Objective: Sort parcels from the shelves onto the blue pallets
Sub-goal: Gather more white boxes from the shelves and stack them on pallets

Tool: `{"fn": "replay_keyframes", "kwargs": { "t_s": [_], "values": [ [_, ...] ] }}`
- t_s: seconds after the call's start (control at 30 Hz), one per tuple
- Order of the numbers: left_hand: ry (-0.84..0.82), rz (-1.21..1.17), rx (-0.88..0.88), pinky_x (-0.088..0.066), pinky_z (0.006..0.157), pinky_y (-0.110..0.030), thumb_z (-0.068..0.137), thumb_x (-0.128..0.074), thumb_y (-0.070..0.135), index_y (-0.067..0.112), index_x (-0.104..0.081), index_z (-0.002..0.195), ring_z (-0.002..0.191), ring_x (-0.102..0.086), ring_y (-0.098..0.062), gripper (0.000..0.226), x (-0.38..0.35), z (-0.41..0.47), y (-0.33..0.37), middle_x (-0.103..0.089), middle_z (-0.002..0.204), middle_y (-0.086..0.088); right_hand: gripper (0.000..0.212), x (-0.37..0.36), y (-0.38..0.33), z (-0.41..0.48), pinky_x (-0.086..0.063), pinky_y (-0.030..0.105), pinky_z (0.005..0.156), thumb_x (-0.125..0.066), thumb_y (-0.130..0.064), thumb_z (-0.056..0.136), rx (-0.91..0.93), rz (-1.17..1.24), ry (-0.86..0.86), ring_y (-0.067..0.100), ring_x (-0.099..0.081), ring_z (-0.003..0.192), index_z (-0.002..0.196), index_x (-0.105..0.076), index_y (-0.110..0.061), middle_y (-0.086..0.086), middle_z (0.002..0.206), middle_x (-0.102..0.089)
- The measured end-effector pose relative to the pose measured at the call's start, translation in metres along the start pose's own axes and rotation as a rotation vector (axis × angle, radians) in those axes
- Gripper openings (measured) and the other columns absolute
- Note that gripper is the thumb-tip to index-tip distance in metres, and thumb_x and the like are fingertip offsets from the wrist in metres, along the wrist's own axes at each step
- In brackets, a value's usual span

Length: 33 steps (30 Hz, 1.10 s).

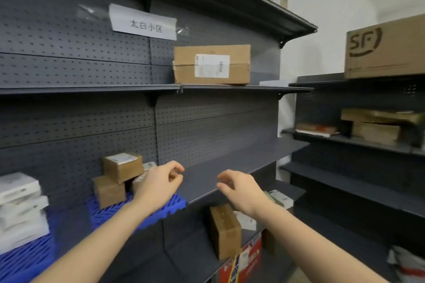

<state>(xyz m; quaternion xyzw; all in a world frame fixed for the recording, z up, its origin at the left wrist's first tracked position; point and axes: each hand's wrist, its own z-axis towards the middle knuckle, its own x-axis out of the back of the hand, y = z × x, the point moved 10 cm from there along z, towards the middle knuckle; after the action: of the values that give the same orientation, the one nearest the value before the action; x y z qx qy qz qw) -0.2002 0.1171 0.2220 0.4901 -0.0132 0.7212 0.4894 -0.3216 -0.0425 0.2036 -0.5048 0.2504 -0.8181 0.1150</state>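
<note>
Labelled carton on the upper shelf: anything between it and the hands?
Head view: only bare shelf board and pegboard separate the labelled carton from the left hand and right hand.

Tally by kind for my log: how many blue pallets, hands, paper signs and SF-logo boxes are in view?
Blue plastic slatted pallets: 2
Bare hands: 2, left hand, right hand
White paper sign: 1
Brown cardboard SF-logo box: 1
Total: 6

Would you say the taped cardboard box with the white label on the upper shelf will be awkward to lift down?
The taped cardboard box looks rigid, so probably won't flop. Its wide shape likely needs both hands. Its dented front edge suggests soft cardboard; grip gently.
</note>
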Motion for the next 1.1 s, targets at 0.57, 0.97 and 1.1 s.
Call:
{"fn": "replay_keyframes", "kwargs": {
  "t_s": [0.57,0.97,1.1],
  "values": [
    [-0.045,-0.201,-0.183,-0.053,0.071,-0.030,0.089,-0.058,0.024,0.034,-0.062,0.096,0.075,-0.060,-0.002,0.013,-0.280,0.270,0.211,-0.064,0.081,0.016,0.028,0.198,0.332,0.150,-0.048,0.036,0.095,-0.052,-0.031,0.094,-0.172,-0.210,0.140,0.022,-0.060,0.106,0.117,-0.062,-0.019,0.004,0.116,-0.064],
    [0.107,-0.119,-0.287,-0.053,0.080,-0.034,0.090,-0.056,0.030,0.035,-0.059,0.107,0.084,-0.059,-0.001,0.017,-0.362,0.478,0.343,-0.063,0.088,0.017,0.035,0.361,0.479,0.330,-0.045,0.037,0.097,-0.051,-0.035,0.094,-0.009,-0.202,0.336,0.020,-0.057,0.108,0.128,-0.053,-0.024,0.003,0.124,-0.057],
    [0.249,-0.087,-0.265,-0.052,0.086,-0.036,0.089,-0.059,0.034,0.033,-0.057,0.116,0.094,-0.059,-0.007,0.026,-0.373,0.545,0.372,-0.064,0.098,0.015,0.042,0.401,0.522,0.395,-0.043,0.035,0.100,-0.050,-0.037,0.094,0.098,-0.149,0.343,0.020,-0.052,0.117,0.135,-0.045,-0.027,0.004,0.131,-0.052]
  ]
}}
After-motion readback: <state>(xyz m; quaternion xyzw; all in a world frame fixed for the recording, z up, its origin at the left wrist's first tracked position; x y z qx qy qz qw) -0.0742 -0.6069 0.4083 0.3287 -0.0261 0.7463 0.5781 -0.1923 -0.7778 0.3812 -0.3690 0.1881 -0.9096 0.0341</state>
